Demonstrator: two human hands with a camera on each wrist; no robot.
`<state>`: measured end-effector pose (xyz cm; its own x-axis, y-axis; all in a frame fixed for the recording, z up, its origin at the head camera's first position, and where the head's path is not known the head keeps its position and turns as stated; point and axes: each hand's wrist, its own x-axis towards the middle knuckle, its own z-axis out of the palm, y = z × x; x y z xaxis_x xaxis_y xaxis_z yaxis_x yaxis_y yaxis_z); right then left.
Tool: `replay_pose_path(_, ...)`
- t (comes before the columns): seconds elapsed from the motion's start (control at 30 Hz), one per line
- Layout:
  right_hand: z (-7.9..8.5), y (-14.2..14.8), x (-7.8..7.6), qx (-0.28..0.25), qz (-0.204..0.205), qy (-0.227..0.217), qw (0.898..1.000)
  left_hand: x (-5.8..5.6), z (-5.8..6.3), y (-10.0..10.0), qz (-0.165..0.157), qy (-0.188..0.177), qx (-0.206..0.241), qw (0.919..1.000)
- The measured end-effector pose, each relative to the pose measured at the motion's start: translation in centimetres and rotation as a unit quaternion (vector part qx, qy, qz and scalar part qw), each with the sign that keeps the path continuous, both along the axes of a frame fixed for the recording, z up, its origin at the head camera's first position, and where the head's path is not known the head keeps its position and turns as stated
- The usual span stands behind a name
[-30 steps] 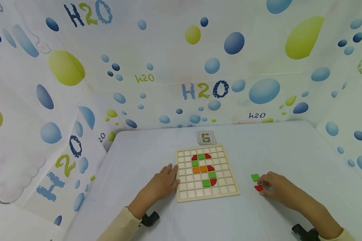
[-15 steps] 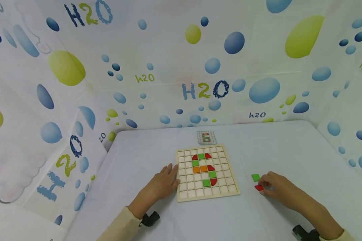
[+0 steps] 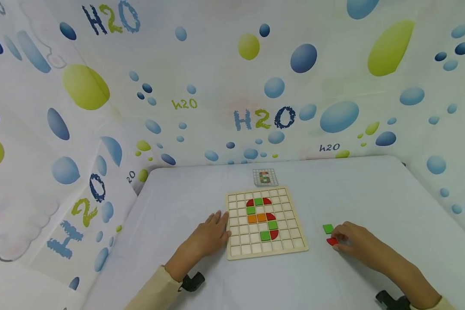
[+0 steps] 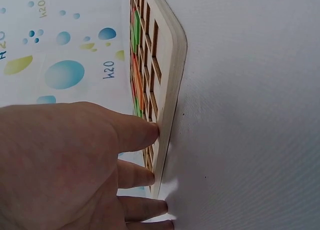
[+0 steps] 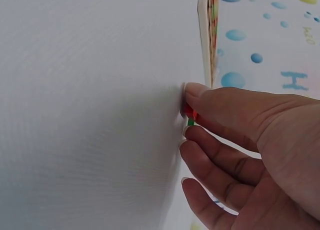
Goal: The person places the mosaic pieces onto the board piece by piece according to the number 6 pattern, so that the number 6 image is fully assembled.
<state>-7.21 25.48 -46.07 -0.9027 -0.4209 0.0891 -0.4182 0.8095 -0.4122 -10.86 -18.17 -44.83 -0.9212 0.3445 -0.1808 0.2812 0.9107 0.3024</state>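
A square wooden grid board (image 3: 288, 241) lies on the white table, with red rounded, green square and orange square tiles set in several cells. My left hand (image 3: 208, 236) rests at the board's left edge, fingers relaxed; in the left wrist view the thumb (image 4: 142, 134) touches the rim. To the right of the board, my right hand (image 3: 358, 241) pinches a red rounded tile (image 3: 331, 242) between thumb and index finger, low at the tabletop. The right wrist view shows this red tile (image 5: 189, 111) partly hidden by the thumb. Just beyond it lies a loose green square tile (image 3: 328, 228).
Behind the board lies a small card (image 3: 265, 177) with a grid and a coloured figure like a 6. A patterned cloth backdrop (image 3: 217, 77) with blue and green drops encloses the table at the back and sides.
The red tile has tilted or shifted very slightly under the right fingertips. Left hand, board and green tile stay where they were.
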Motion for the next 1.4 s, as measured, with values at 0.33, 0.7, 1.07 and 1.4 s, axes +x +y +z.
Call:
replay_pose_path(0.33,0.5,-0.9,-0.3,0.015,-0.014,-0.013,1.0,0.3,0.2,0.0,-0.002,0.008,0.005,1.0)
replay_pose_path(0.7,1.2,-2.8,-1.2,0.019,0.004,-0.004,1.0,0.1,0.0,-0.1,0.0,0.004,-0.001,1.0)
replay_pose_path(1.07,1.9,-5.7,-2.4,0.007,0.026,-0.033,0.999,0.1,0.1,0.0,-0.001,-0.001,-0.003,1.0)
replay_pose_path(1.4,2.1,-8.6,-3.2,0.019,0.039,-0.035,0.998,0.1,0.0,0.0,0.006,-0.004,-0.005,1.0)
